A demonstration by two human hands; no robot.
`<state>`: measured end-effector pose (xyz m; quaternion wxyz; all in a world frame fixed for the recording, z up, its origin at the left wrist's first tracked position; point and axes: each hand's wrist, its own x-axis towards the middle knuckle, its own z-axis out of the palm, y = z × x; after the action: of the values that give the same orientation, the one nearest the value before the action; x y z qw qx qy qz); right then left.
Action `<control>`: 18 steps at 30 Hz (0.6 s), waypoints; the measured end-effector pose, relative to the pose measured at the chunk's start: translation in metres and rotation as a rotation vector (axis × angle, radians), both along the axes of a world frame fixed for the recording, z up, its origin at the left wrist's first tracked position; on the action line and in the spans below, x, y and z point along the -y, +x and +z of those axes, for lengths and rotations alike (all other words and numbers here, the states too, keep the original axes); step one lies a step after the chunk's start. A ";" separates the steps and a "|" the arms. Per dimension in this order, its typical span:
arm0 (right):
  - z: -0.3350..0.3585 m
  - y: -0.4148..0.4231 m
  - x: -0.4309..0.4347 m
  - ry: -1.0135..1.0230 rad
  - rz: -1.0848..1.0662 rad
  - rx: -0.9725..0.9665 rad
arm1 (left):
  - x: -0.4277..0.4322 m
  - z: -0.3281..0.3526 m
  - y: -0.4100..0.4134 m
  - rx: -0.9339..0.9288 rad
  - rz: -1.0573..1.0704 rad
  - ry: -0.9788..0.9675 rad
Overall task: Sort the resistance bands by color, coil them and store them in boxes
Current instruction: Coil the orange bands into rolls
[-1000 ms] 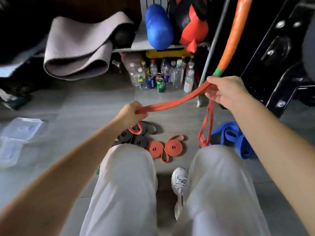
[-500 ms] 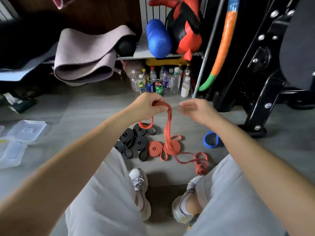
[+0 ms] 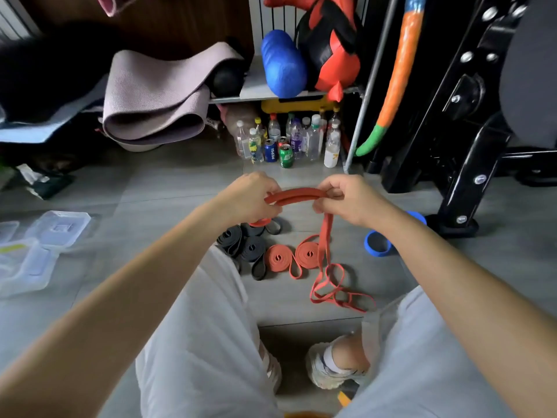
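My left hand [image 3: 251,198] and my right hand [image 3: 346,197] both pinch a red resistance band [image 3: 297,195], holding a short doubled stretch of it level between them above the floor. The rest of that band hangs from my right hand and lies in loose loops [image 3: 334,289] on the floor. Below my hands lie two coiled red bands [image 3: 294,257] side by side. Left of them sits a pile of coiled black bands [image 3: 241,242]. A blue band [image 3: 378,244] lies on the floor under my right forearm, partly hidden.
Clear plastic boxes and lids [image 3: 36,245] lie on the floor at the left. Bottles and cans [image 3: 286,143] stand under a shelf ahead. A black machine frame [image 3: 470,140] stands at the right. My knees and shoes fill the bottom of the view.
My hands came together from a wide stretch, then spread slightly with a short doubled length of red band between them. The band's tail dropped to the floor in loops.
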<state>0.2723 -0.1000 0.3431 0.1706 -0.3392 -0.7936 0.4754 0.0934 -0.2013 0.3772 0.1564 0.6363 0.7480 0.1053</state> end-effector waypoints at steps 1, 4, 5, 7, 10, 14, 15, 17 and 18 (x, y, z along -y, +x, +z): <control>-0.002 0.002 0.000 0.006 -0.010 0.003 | 0.001 0.000 0.001 0.014 0.014 0.009; -0.008 0.004 0.002 0.026 0.021 0.064 | 0.004 0.001 0.003 0.144 0.058 0.040; -0.008 0.003 0.006 0.016 0.052 0.082 | 0.004 0.001 0.004 0.187 0.060 0.046; -0.008 -0.001 0.014 -0.007 0.086 0.061 | 0.004 0.002 0.006 0.244 0.056 0.052; -0.007 -0.006 0.020 -0.032 0.032 -0.037 | 0.006 0.005 0.004 0.346 0.080 0.046; -0.010 -0.003 0.022 -0.008 0.029 -0.024 | 0.018 0.000 -0.002 0.447 0.121 -0.006; -0.009 -0.002 0.024 0.003 0.041 -0.029 | 0.021 -0.004 -0.002 0.447 0.128 -0.026; -0.009 -0.002 0.026 0.040 0.066 -0.045 | 0.025 -0.014 0.002 0.394 0.134 -0.053; -0.010 -0.003 0.027 0.063 0.070 -0.050 | 0.027 -0.019 0.004 0.354 0.132 -0.057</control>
<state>0.2696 -0.1272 0.3334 0.1842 -0.2938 -0.8152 0.4640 0.0977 -0.2280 0.3584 0.2962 0.5527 0.7517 0.2045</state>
